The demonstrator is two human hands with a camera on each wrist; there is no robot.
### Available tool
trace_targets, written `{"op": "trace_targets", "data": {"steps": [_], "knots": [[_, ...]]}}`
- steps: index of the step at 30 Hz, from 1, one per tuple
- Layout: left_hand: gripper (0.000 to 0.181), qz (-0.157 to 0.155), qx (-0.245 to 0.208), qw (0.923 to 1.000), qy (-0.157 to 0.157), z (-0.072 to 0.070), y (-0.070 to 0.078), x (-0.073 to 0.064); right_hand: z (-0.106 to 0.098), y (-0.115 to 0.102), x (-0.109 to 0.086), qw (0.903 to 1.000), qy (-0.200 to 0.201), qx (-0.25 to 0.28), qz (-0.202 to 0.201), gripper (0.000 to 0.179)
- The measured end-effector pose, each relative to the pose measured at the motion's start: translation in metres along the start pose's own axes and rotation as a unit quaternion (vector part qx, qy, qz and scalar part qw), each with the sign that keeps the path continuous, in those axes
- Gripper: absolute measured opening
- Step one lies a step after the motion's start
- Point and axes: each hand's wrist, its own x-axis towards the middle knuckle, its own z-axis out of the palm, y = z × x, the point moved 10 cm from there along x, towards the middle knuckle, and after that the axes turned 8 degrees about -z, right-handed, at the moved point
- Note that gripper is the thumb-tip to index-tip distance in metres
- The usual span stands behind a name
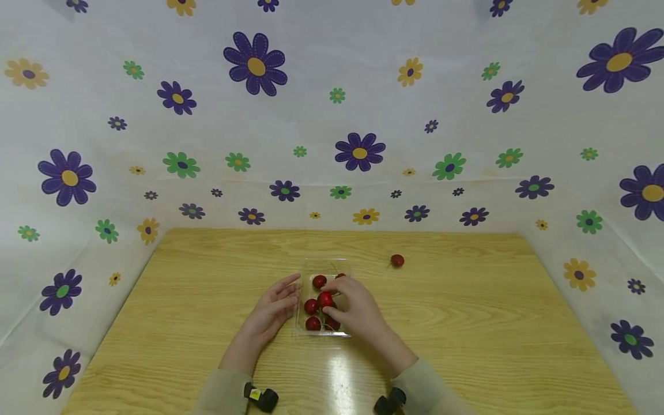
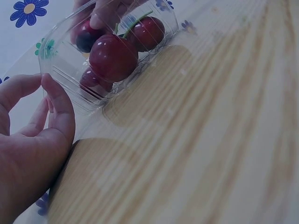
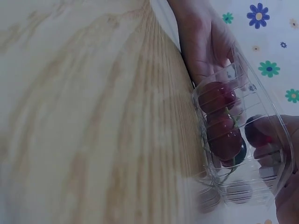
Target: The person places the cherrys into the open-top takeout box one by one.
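Observation:
A clear plastic container holds several dark red cherries, some with green stems. Over its middle, my right hand pinches one cherry between thumb and fingers. That cherry also shows behind the clear wall in the right wrist view. My left hand lies along the container's left side, fingers extended and loosely bent. In the left wrist view its fingertips are right at the rim. Other cherries rest on the container's floor, partly covered by my right hand in the head view.
A single cherry with a stem lies on the wooden table, beyond the container to the right. A white flower-print sheet stands behind the table and along both sides.

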Motion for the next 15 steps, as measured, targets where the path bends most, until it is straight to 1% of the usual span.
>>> {"op": "trace_targets", "data": {"steps": [10,15], "knots": [[0.059,0.005,-0.004,1.0,-0.003,0.0002,0.0001,-0.0007,0.0058,-0.0017,-0.0001,0.9994,-0.011,-0.033,-0.004,0.034],[0.06,0.006,-0.004,1.0,-0.004,0.0,0.0001,-0.0002,0.0045,-0.0027,0.0004,0.9995,-0.008,-0.032,-0.003,0.034]]}}
